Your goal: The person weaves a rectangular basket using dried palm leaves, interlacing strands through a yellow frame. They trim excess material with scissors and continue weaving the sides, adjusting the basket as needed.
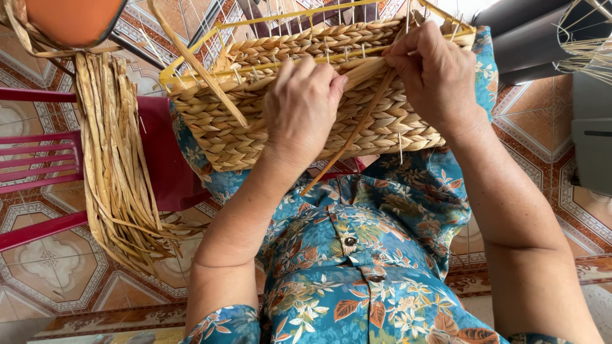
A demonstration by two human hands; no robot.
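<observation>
A half-woven straw basket (217, 121) on a yellow wire frame (191, 60) rests on my lap, its braided wall facing me. My left hand (305, 102) lies over the middle of the wall, fingers curled around a flat straw strand (357, 124) at the top woven row. My right hand (433, 73) pinches the same strand near the frame's upper right edge. The strand's loose end trails down toward my blue floral dress (357, 255). Another loose strand (204, 73) slants across the basket's left side.
A thick bundle of dried straw strands (118, 165) hangs at the left over a red plastic chair (38, 159). An orange object (73, 19) is at top left. Grey containers (529, 38) and more straw (590, 44) stand at the right on the patterned tile floor (44, 267).
</observation>
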